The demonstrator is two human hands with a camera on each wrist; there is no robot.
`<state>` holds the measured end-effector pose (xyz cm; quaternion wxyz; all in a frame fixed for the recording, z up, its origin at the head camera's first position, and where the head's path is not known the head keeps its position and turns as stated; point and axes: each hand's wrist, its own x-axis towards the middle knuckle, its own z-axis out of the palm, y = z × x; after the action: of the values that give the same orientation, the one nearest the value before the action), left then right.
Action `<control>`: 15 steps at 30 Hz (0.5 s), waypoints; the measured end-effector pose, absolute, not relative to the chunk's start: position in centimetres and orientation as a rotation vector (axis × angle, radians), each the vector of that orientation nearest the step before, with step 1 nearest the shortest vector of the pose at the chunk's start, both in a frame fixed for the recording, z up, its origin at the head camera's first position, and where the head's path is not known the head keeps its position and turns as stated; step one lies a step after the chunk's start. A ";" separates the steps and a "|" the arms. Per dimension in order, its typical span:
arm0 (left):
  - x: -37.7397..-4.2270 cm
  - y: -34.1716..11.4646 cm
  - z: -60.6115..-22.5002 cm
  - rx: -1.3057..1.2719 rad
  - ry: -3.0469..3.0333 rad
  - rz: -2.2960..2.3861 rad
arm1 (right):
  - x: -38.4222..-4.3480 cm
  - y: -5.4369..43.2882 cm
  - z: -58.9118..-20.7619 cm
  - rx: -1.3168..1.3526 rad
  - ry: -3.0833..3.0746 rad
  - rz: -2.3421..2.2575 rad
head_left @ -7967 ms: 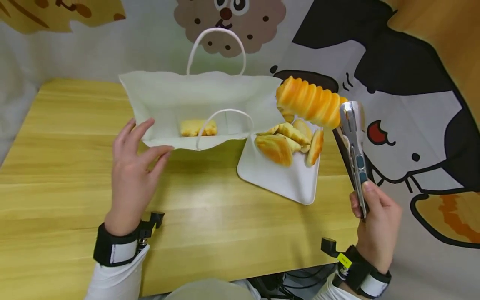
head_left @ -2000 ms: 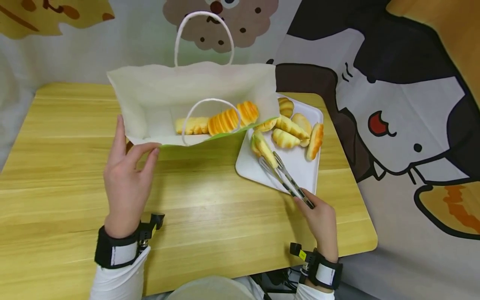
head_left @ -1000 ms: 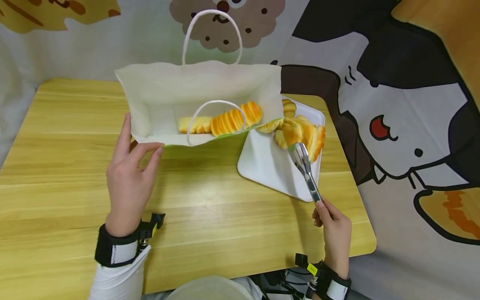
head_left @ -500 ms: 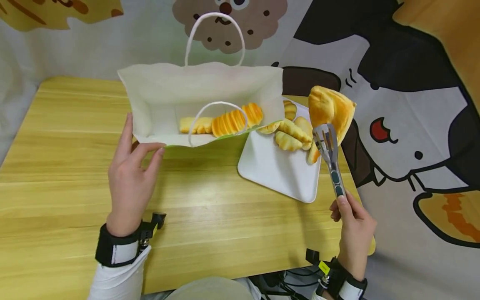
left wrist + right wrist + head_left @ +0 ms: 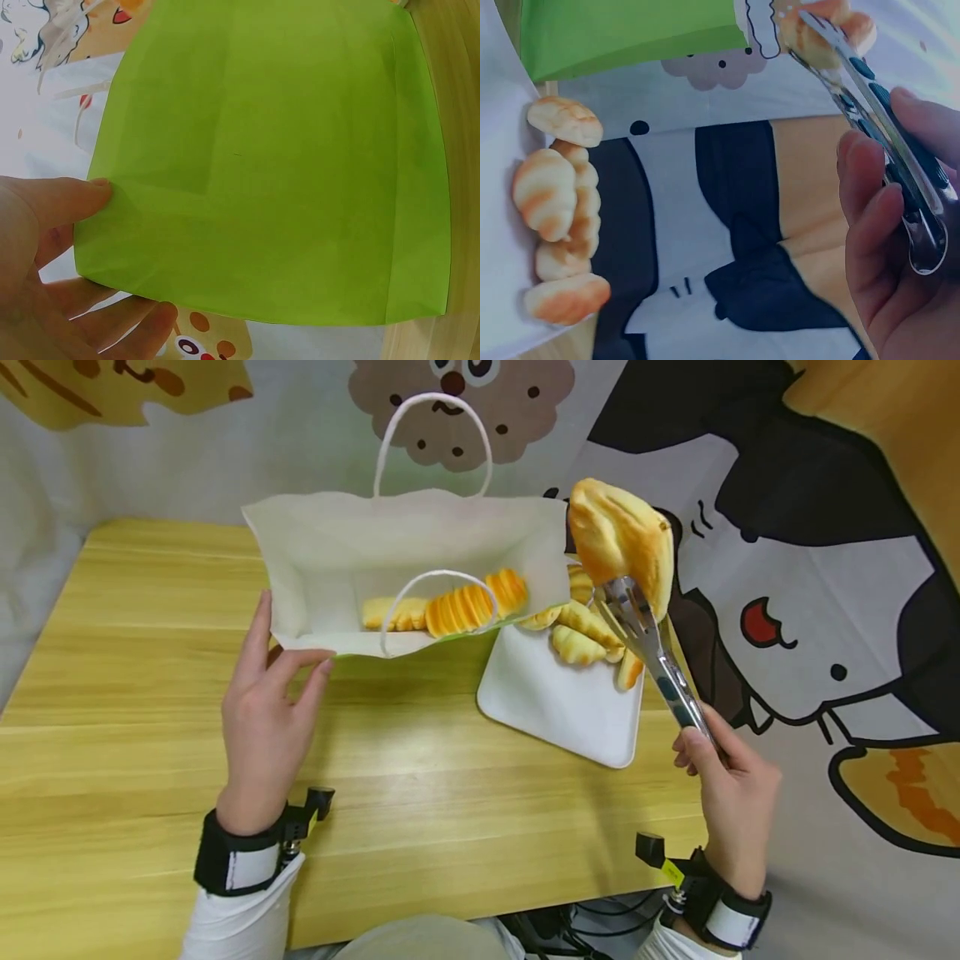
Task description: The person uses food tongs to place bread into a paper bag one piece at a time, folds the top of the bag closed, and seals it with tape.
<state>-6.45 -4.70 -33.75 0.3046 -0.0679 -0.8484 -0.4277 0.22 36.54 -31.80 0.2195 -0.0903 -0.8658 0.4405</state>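
Observation:
My right hand (image 5: 738, 797) grips metal food tongs (image 5: 660, 664), whose ends clamp a broad golden bread (image 5: 622, 543). That bread is held up above the tray, beside the right end of a paper bag (image 5: 322, 527). White inside and green outside, the bag stands open at the top with two white handles. A pale bread (image 5: 393, 612) and an orange ridged bread roll (image 5: 468, 608) lie inside it. My left hand (image 5: 266, 727) holds the bag's left front edge; in the left wrist view its thumb (image 5: 79, 199) lies on the green side (image 5: 262, 165).
A white tray (image 5: 562, 710) sits right of the bag with several small breads (image 5: 581, 631) on it, partly behind the bag's rim. Everything rests on a wooden table (image 5: 420, 810). A cartoon-printed cloth (image 5: 810, 610) hangs behind and to the right.
The ridged roll has gone from the tongs into the bag. The tongs have picked the broad bread off the tray, lifted it and swung it left towards the bag. The left hand stays put.

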 end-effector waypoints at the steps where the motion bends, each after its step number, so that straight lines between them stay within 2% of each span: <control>1: -6.4 -4.7 -33.8 -0.180 -2.245 -1.132 | 0.1 36.6 -31.6 -0.205 -2.417 1.181; 15: -6.6 -5.3 -34.3 -0.205 -2.252 -1.128 | -2.5 36.2 -29.6 0.190 -2.637 0.812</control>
<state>-6.63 -5.30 -34.25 0.3025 -0.0775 -0.8494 -0.4255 -2.49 36.19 -29.62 0.1870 0.0674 -0.9366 0.2885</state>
